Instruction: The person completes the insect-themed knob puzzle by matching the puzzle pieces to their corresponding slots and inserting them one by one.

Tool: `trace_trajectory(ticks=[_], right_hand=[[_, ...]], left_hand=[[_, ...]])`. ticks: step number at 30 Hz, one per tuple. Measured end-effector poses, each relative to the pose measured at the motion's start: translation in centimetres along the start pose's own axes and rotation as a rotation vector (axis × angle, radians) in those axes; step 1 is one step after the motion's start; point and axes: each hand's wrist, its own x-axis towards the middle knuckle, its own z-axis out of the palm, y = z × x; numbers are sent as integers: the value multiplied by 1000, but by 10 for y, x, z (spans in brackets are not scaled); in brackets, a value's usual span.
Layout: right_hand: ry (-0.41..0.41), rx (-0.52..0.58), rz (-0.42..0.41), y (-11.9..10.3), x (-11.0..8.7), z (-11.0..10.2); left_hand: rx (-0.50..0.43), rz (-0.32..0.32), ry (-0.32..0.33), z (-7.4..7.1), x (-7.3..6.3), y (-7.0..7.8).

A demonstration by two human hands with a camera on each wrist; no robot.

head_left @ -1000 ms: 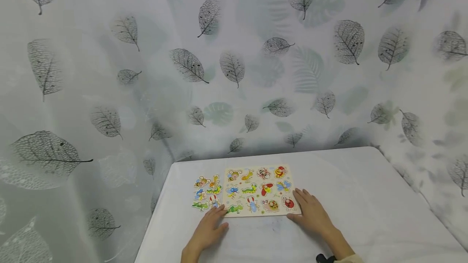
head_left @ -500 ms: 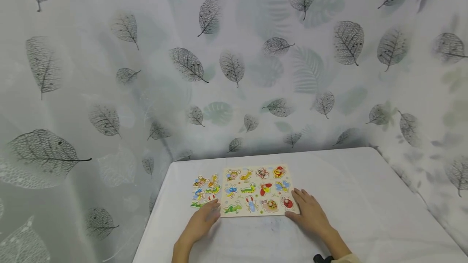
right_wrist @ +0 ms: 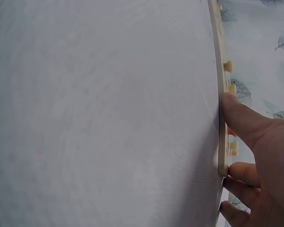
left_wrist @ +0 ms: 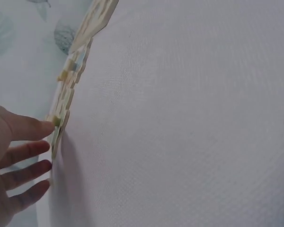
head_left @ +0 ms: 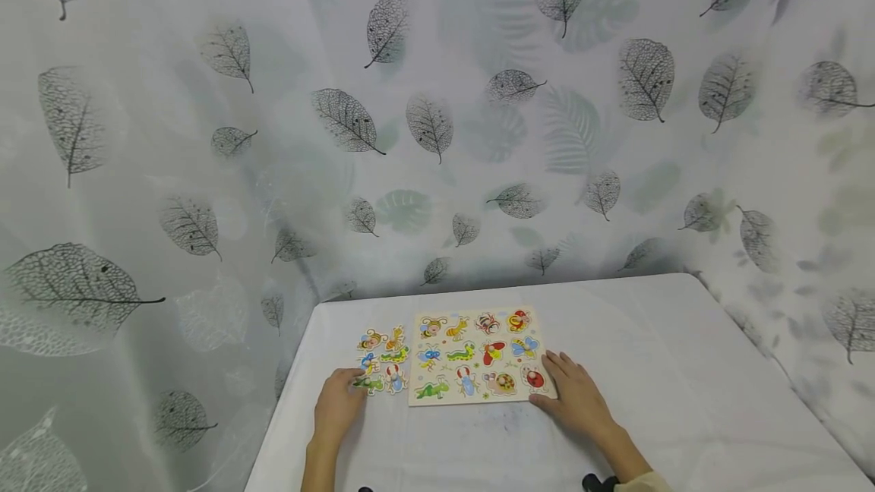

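A wooden insect puzzle board (head_left: pixel 440 372) lies on the table, its insect pictures in rows; small knobs rise from it in the right wrist view. Left of it sit several loose insect pieces, among them a green grasshopper piece (head_left: pixel 372 385) and a blue beetle piece (head_left: pixel 395 379). My left hand (head_left: pixel 338 399) is at the grasshopper piece's left side, with its thumb beside a small knob (left_wrist: pixel 57 121) in the left wrist view and the other fingers spread. My right hand (head_left: pixel 577 399) rests at the board's near right corner, thumb against the front edge, fingers along the right side.
A white cloth covers the table (head_left: pixel 656 348). Behind and beside it hangs a pale curtain (head_left: pixel 465 188) with a leaf print. Dark objects show at the bottom, one by the right sleeve (head_left: pixel 645 482).
My left hand has left the board's near left corner and moved left across the loose pieces to their outer side. My right hand stays at the board's corner.
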Motion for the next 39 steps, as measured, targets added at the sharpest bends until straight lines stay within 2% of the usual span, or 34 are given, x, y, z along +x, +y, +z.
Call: trace_trajectory(ticks=[6, 12, 19, 23, 34, 39], right_hand=[[-8, -1, -1, 1, 2, 0], [-14, 5, 7, 2, 0, 3], [-2, 22, 9, 1, -1, 7], [12, 22, 5, 3, -3, 11], [20, 14, -12, 7, 1, 10], [26, 20, -13, 6, 0, 8]], left_hand=[[24, 8, 4, 4, 4, -5], [62, 25, 6, 6, 3, -7], [60, 57, 33, 6, 3, -9], [70, 62, 27, 7, 4, -10], [70, 59, 49, 10, 8, -7], [59, 62, 35, 8, 7, -2]])
